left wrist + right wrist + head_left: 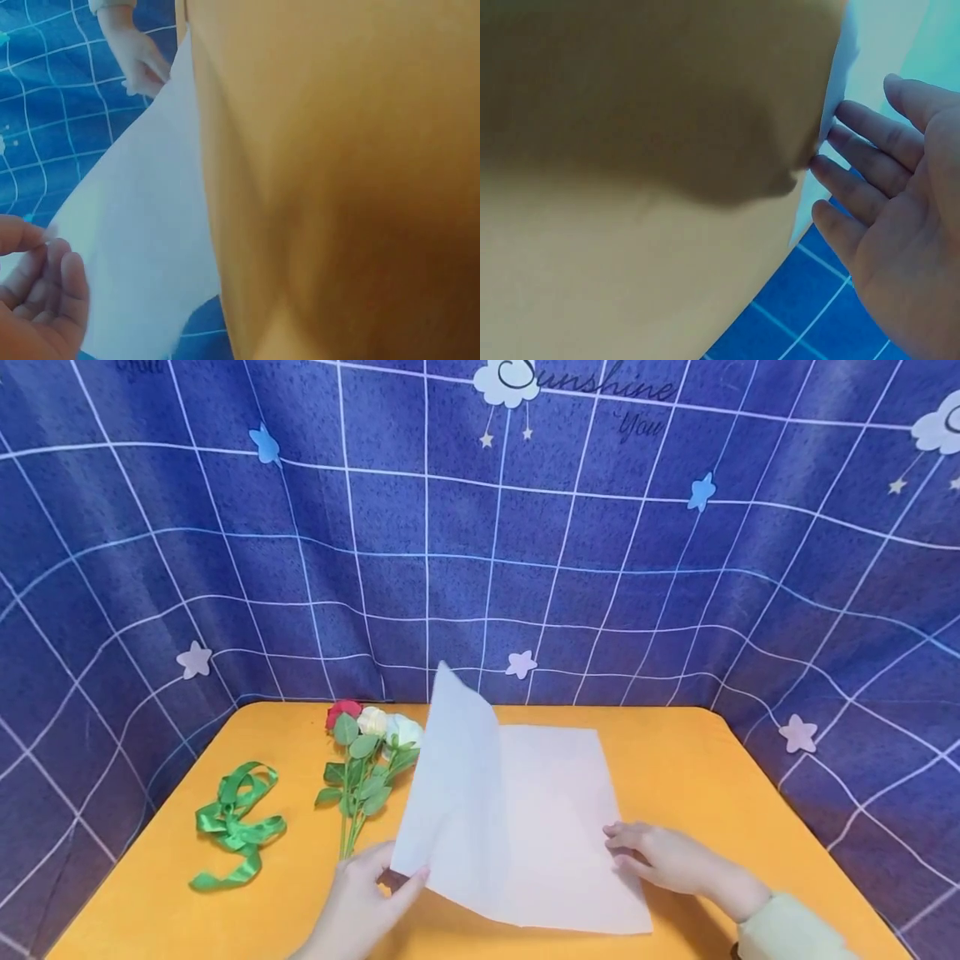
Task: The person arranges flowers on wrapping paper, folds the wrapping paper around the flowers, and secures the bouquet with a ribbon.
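Note:
A sheet of pale pinkish-white wrapping paper (558, 827) lies on the orange table, its left part lifted and bent upward to a pointed top corner. My left hand (367, 889) pinches the lower left edge of the sheet between thumb and fingers; the left wrist view shows the same hand (49, 292) at the paper's edge. At the right edge rests my right hand (671, 860), fingers extended onto the sheet. In the right wrist view its fingertips (838, 112) touch the paper's edge, with the thumb apart.
Left of the paper lie artificial roses, one red (343, 714), one cream (372, 721) and one pale blue-white (405, 731), with green stems. Farther left is a loose, tangled green ribbon (236, 832). A blue grid-patterned curtain (465, 568) surrounds the orange table (697, 777) at the back and sides.

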Demonstrator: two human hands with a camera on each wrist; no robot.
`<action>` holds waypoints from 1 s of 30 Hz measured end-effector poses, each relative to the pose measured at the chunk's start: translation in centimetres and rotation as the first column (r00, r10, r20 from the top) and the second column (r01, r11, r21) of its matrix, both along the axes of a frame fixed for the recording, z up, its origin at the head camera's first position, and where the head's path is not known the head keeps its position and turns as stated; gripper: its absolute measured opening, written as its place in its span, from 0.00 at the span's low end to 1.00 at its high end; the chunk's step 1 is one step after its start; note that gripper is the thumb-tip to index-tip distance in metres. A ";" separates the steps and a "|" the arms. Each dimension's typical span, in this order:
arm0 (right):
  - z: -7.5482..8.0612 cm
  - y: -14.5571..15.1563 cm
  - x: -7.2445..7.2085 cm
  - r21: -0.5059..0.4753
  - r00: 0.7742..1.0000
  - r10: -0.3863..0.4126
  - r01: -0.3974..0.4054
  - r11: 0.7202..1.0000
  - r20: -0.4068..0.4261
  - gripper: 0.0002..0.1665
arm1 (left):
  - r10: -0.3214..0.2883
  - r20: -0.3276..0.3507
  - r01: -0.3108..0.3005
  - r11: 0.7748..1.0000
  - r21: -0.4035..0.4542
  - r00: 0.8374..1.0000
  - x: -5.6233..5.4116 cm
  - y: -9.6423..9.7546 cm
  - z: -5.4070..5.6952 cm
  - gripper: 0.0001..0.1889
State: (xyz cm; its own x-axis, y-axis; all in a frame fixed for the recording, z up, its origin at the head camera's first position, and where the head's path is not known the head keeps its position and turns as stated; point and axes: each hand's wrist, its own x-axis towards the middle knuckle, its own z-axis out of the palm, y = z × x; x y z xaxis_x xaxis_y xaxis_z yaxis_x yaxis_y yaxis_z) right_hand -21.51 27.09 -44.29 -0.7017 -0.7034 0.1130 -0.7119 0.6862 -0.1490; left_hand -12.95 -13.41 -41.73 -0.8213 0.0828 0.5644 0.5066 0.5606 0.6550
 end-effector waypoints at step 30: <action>-0.4 -0.2 -0.2 -0.140 0.949 -0.198 0.167 0.976 -0.245 0.18 | -0.071 0.498 0.355 0.787 -0.504 0.864 -4.3 -2.7 1.6 0.17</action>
